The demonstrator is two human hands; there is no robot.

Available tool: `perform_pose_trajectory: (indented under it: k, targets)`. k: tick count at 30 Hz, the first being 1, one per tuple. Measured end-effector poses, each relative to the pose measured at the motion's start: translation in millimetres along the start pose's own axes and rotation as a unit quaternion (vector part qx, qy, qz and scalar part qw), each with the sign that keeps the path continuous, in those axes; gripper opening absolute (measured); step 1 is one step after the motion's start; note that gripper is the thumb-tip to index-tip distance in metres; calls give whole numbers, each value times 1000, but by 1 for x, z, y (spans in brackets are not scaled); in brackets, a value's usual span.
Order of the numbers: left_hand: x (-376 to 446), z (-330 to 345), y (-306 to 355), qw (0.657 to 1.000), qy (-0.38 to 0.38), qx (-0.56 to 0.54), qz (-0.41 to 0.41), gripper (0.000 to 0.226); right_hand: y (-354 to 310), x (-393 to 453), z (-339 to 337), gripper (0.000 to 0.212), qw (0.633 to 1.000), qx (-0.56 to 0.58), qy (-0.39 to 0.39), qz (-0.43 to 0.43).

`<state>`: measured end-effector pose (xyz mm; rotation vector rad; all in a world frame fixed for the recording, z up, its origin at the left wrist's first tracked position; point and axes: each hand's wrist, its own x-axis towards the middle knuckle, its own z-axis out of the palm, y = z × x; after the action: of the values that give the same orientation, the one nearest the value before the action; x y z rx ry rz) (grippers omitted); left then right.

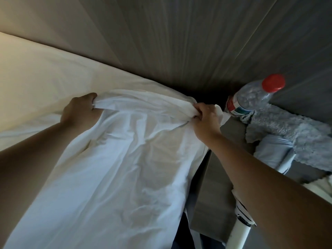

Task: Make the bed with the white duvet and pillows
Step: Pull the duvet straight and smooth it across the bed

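Left hand (pixel 79 112) and right hand (pixel 206 121) each had fingers clamped on the far edge of the crumpled white fabric duvet (pixel 125 168), bunched (heavily creased) over the cream-sheeted bed (pixel 36 74), centre-left.

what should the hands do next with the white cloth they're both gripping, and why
Probably pull the bunched edge of the white duvet forward toward the headboard wall and spread it flat. The left hand and right hand both grip that edge, it is still gathered and wrinkled, and bare mattress shows beyond it.
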<state>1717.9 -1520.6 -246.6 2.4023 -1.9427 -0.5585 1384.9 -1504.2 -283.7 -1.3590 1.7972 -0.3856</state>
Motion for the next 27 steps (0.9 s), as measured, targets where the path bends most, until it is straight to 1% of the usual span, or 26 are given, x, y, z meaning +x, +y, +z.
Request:
perform_pose_trajectory:
  k: [2,3,4,5,7,9,11,13,15,16,17,18,20,21,23,25,27]
  targets:
    - [-4,3,6,997,43,-57,-24,34,1,-19,4,57,999,36,21,-18]
    - [-5,4,11,995,61,-74,-37,34,1,-32,10,68,999,40,37,-7]
    - [-5,4,16,993,77,-80,-47,34,0,-44,16,77,997,51,48,32]
    - [-4,2,22,991,94,-79,-49,35,-3,-54,21,85,992,79,38,92]
    - [4,-4,37,989,122,-78,-37,38,-5,-54,28,95,968,168,-6,186]
    - [11,-13,54,986,143,-84,-1,37,0,-36,35,97,951,227,-31,208]
    - [17,-18,65,985,150,-84,32,36,9,-20,34,99,931,286,-20,228]
    - [22,-15,67,986,149,-65,31,32,17,-10,33,94,916,306,-22,257]
    - [28,1,66,990,131,-45,-7,24,20,-6,34,87,921,276,-14,276]
    - [31,11,66,990,119,-57,-39,27,18,-6,37,87,929,237,8,284]
    - [31,21,67,988,111,-87,-63,35,12,-11,39,87,939,188,32,287]
    - [28,31,69,983,113,-125,-74,46,2,-22,43,87,951,138,52,272]
    - [4,48,77,969,147,-185,-78,66,-12,-50,55,91,980,42,63,182]
    - [-18,56,79,960,163,-214,-80,70,-14,-65,61,92,989,-7,57,134]
    - [-79,73,78,949,184,-250,-64,68,-13,-90,69,90,994,-84,28,67]
    - [-151,96,68,944,177,-273,-58,63,-8,-105,71,85,990,-137,-4,32]
    - [-223,124,50,942,165,-275,-95,58,1,-119,75,79,978,-204,-32,-20]
